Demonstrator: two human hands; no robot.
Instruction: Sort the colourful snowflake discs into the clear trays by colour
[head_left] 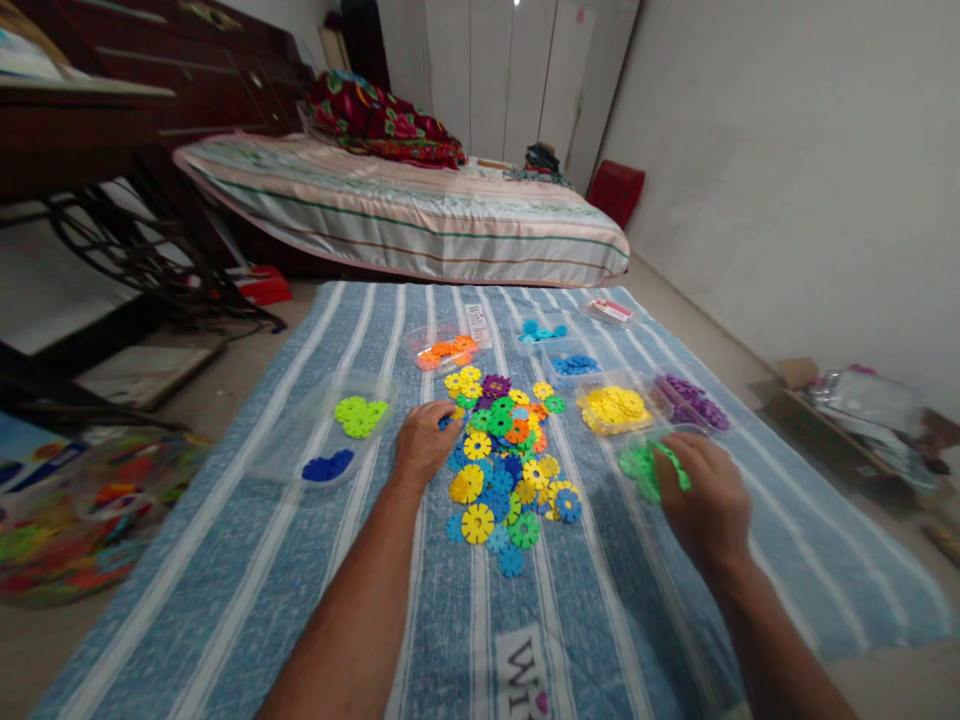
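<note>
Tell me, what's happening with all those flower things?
A person is handling flower-shaped pieces on a striped cloth. The right hand holds at least one green piece, over a cluster of green pieces. The left hand is at the left edge of the mixed pile, by a blue piece; whether it grips it is unclear. On the left, a clear tub holds light green pieces and dark blue pieces in separate groups. Yellow pieces, purple pieces and orange pieces each sit in their own group.

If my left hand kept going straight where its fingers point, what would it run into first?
The left hand would most likely meet the mixed pile of colored discs first, at the pile's left side. Its height is unclear from this view, so it might pass above.
</note>
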